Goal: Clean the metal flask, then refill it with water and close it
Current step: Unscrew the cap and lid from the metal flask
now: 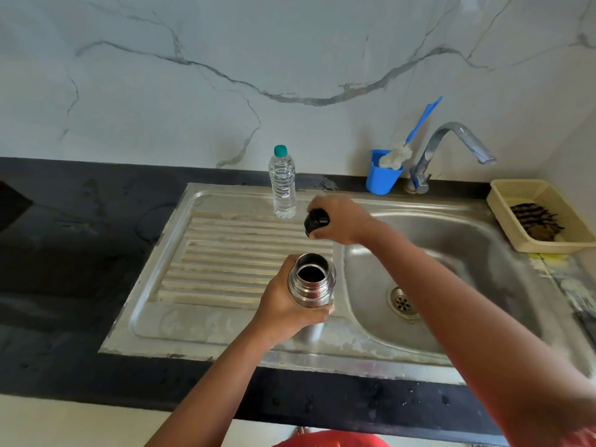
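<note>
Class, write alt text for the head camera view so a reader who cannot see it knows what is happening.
A person's left hand grips an open metal flask above a steel sink's drainboard, while the right hand holds its black cap. Behind stand a capped water bottle, a blue cup holding a bottle brush, and a tap.

I stand in a home kitchen: steel sink with ribbed drainboard, chrome tap, black countertop, marble-patterned backsplash.
</note>
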Demonstrator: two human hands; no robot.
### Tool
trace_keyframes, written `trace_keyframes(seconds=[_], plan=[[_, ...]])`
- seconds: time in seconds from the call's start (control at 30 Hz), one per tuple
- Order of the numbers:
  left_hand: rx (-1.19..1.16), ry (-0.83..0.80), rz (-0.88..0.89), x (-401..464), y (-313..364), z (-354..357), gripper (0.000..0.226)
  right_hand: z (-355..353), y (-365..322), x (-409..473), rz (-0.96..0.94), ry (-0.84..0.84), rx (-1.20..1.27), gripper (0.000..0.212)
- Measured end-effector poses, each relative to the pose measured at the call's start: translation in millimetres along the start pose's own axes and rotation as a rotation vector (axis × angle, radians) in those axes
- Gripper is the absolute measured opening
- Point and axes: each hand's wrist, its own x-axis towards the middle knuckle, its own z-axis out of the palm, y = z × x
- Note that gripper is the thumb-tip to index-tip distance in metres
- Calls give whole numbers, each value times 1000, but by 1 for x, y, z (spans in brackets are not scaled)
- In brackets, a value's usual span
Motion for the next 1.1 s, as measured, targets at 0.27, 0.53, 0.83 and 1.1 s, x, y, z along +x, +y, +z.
trace_keyframes(seconds=[0.27,0.53,0.83,1.1], plan=[[38,16,-1,0,3,-1,71,71,34,31,-10,-99,-104,54],[55,16,14,0,2,-1,72,88,39,40,-32,-112,-71,59],[48,27,13,2,-5,0,71,77,40,30,-25,-27,23,72],[12,42,24,4,-8,2,70,76,25,-85,-99,217,673,72]])
